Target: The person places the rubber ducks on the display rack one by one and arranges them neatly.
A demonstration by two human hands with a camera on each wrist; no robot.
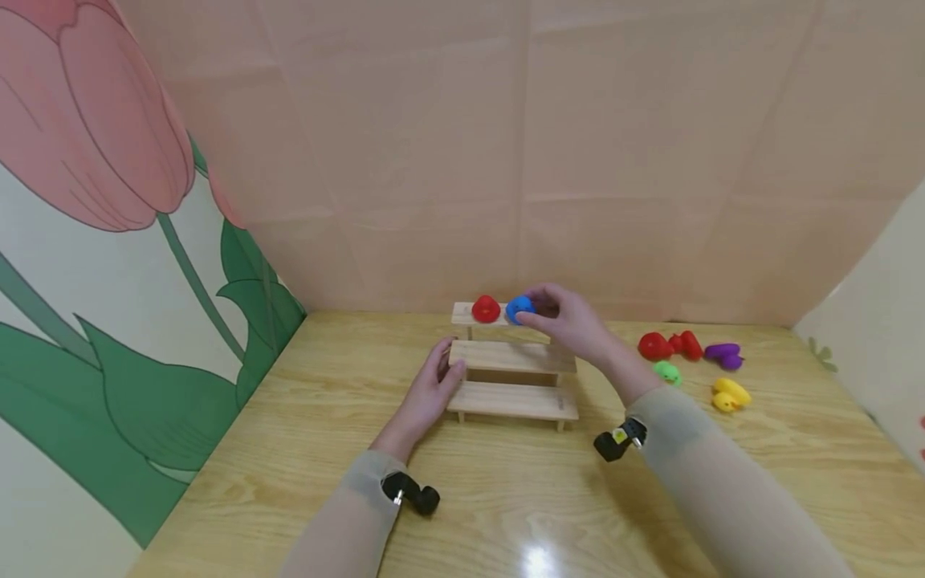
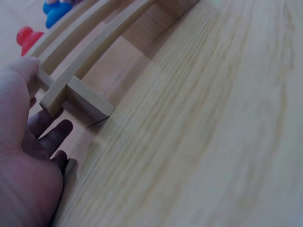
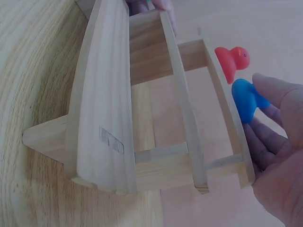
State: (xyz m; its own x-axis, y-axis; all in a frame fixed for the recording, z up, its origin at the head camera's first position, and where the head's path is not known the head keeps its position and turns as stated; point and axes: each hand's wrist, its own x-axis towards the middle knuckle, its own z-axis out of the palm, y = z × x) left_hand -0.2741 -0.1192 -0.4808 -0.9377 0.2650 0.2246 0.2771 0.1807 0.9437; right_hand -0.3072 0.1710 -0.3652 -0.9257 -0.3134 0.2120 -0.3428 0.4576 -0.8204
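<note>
A three-tier wooden step shelf [image 1: 515, 356] stands on the table. My left hand [image 1: 431, 391] holds its left end at the middle tier, thumb against the board and fingers around the side. On the top tier my right hand [image 1: 574, 323] pinches a blue rubber duck [image 1: 518, 308] between thumb and fingers. The right wrist view has this blue duck [image 3: 245, 100] at the board's edge, with the thumb touching its upper side. Just left of it sits a red rubber duck [image 1: 486, 310], upright on the same tier. The two lower tiers carry nothing.
To the right on the wood-grain table [image 1: 347, 498] lie several more ducks: red ones [image 1: 654, 346], a purple one [image 1: 724, 356], a green one [image 1: 668, 372] and a yellow one [image 1: 731, 395]. A pink-covered wall [image 1: 520, 160] rises behind the shelf.
</note>
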